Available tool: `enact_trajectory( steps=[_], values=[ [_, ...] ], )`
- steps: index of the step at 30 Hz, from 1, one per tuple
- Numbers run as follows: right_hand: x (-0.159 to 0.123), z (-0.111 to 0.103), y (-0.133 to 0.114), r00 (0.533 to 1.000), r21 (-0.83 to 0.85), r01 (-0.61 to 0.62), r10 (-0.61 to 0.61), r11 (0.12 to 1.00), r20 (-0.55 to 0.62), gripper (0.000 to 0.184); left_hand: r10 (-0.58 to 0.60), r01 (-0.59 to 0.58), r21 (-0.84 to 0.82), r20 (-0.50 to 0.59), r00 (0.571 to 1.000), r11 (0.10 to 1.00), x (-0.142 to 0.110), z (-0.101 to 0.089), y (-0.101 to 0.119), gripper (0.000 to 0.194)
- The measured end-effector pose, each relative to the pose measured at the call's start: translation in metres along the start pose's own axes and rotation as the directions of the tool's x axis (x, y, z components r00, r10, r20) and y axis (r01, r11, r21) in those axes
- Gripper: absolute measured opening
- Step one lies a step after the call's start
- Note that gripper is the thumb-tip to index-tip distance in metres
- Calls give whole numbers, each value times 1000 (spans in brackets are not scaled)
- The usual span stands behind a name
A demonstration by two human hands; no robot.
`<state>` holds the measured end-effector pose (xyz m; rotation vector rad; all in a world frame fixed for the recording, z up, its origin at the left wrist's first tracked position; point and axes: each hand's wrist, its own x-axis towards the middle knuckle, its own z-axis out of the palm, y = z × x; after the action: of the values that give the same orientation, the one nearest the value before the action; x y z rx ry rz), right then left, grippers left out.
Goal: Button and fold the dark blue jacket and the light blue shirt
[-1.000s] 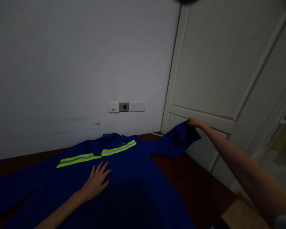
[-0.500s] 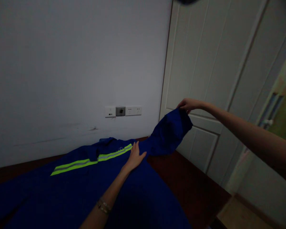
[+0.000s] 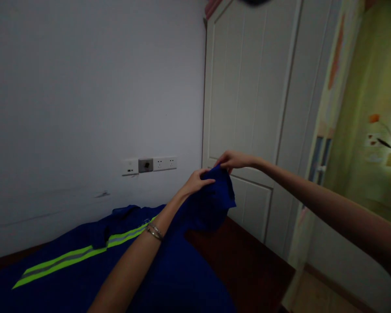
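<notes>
A dark blue work jacket with a yellow-green and grey reflective stripe lies spread over a dark reddish-brown surface. One short sleeve is lifted off that surface, its open end facing right. My right hand pinches the top edge of the sleeve's end. Just left of it, my left hand, with bracelets at the wrist, holds the sleeve's upper edge between thumb and fingers. The sleeve cloth partly hides the left fingertips.
Behind the jacket rises a pale wall with a row of sockets. A white panelled door stands at the back right. The dark reddish-brown surface ends in a corner at right. Farther right hangs a yellow-green curtain with flower designs.
My left hand has left the jacket's chest and moved up to the sleeve's edge beside my right hand. My right hand still holds the sleeve end. The view has turned right.
</notes>
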<state>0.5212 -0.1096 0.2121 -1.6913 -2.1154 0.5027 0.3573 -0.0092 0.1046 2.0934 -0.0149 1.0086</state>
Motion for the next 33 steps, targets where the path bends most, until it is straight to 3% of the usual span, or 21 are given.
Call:
enact_trajectory(
  steps=[4, 10, 15, 18, 24, 30, 33],
  values=[
    [-14, 7, 9, 998, 0, 5, -5, 1000, -60, 32, -6, 15, 120, -72, 997, 993, -1, 1, 5, 23],
    [-39, 27, 15, 977, 34, 52, -44, 998, -207, 61, -26, 58, 177, -176, 984, 982, -1, -4, 10, 25],
    [-40, 54, 28, 948, 51, 29, -12, 998, -317, 76, -20, 56, 170, -207, 978, 984, 2, -7, 12, 27],
    [-32, 63, 34, 927, 8, 54, -47, 999, -372, 70, -8, 42, 169, -198, 980, 985, 4, -7, 15, 28],
    [-9, 71, 27, 802, -221, -53, -90, 974, -590, 45, 8, 16, 112, -217, 976, 994, 15, 1, 11, 29],
    [11, 63, 29, 750, -348, -84, -171, 934, -639, 39, 2, 29, 88, -332, 943, 996, 28, -6, -2, 29],
    [14, 48, 47, 715, -391, -146, -176, 909, -677, 38, -9, 101, 183, -446, 895, 978, 14, -16, -22, 26]
  ],
)
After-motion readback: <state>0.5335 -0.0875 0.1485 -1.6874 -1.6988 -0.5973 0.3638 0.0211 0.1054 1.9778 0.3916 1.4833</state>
